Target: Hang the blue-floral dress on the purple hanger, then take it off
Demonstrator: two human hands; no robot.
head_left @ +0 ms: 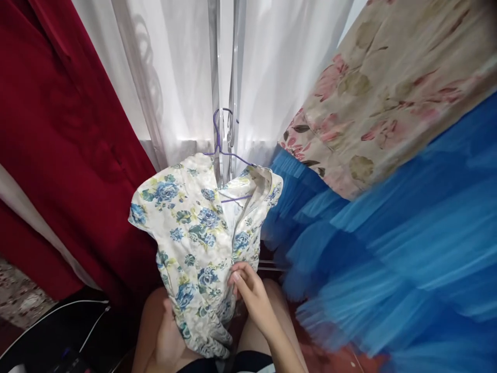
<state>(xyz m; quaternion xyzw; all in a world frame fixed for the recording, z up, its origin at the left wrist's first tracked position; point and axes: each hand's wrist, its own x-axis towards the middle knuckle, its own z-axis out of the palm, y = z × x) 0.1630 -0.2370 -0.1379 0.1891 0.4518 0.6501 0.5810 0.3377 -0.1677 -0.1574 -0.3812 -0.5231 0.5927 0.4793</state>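
A white top with blue flower print hangs on a purple wire hanger, hooked onto a shiny metal rail upright. My right hand pinches the front edge of the top near its hem. My left hand holds the lower left part of the cloth from below, partly hidden behind it. My knees show beneath both hands.
A dark red garment hangs at the left. White curtains hang behind the rail. A blue ruffled tulle skirt and a beige rose-print cloth fill the right. A black object with a white cable lies at lower left.
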